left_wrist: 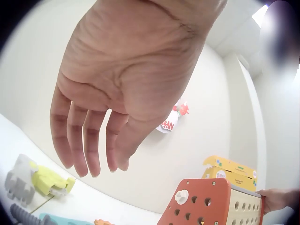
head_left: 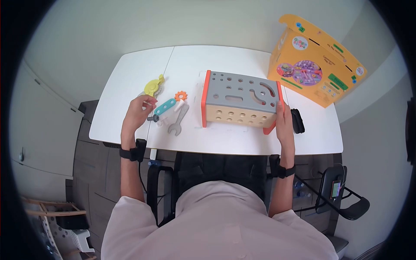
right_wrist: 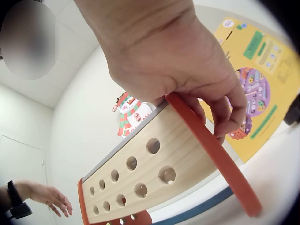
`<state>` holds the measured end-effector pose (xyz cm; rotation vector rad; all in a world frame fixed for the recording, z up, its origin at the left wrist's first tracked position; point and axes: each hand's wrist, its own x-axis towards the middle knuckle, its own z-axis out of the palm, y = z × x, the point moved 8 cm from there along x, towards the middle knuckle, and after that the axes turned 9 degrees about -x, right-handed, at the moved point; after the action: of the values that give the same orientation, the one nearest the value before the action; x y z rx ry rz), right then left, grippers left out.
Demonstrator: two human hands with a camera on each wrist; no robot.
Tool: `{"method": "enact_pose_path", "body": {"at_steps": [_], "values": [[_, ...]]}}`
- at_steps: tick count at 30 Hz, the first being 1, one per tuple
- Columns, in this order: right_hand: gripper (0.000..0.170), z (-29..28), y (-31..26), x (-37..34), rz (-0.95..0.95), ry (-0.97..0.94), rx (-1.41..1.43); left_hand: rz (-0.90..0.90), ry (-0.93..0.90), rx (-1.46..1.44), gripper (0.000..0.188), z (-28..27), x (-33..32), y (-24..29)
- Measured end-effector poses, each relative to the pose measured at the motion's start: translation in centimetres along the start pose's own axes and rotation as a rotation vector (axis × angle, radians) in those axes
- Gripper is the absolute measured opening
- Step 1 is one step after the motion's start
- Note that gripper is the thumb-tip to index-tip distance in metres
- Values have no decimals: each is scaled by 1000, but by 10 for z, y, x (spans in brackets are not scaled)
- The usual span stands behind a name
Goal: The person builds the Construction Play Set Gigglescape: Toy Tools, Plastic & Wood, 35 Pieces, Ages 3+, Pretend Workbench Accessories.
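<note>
A toy workbench (head_left: 221,104) with a grey top, holed wooden sides and red end panels stands on the white table. My right hand (head_left: 284,123) grips its right end panel, fingers curled over the outer face. A white knob (left_wrist: 182,197) sits in the left panel. My left hand (left_wrist: 124,70) hovers with relaxed, empty fingers near the loose toy pieces. Beyond it lies a yellow toy saw (head_left: 151,88). To its right are a teal holed strip (head_left: 168,104), an orange gear (head_left: 185,94) and a grey wrench (head_left: 178,121). A dark grey screw (head_left: 153,118) lies beside the strip.
An open yellow cardboard box (head_left: 316,54) stands at the table's back right. Just right of the workbench lies a black case (head_left: 297,121). Small white pieces (head_left: 162,122) lie between screw and wrench. A phone (head_left: 336,189) rests on a black chair arm below the right edge.
</note>
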<state>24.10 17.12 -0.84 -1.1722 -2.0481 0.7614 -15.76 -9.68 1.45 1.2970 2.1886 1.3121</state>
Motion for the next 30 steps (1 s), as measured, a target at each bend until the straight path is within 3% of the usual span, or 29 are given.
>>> {"method": "enact_pose_path", "body": {"at_steps": [12,14,21,22,25,30], "values": [[59,3,8,3,8,-12,11,-23,-27,39,21,7,2,-10],[60,4,8,3,-1,12,47,-43,-147,-15,23,26,-6,7],[63,4,11,3,70,-47,39,-132,-68,149,21,26,-1,-23],[64,3,8,1,69,-34,52,-32,-85,156,19,35,3,-27],[63,6,12,5,23,-42,61,23,-166,265,22,63,10,-25],[64,8,14,5,32,-39,54,171,-123,261,27,90,31,-14]]}}
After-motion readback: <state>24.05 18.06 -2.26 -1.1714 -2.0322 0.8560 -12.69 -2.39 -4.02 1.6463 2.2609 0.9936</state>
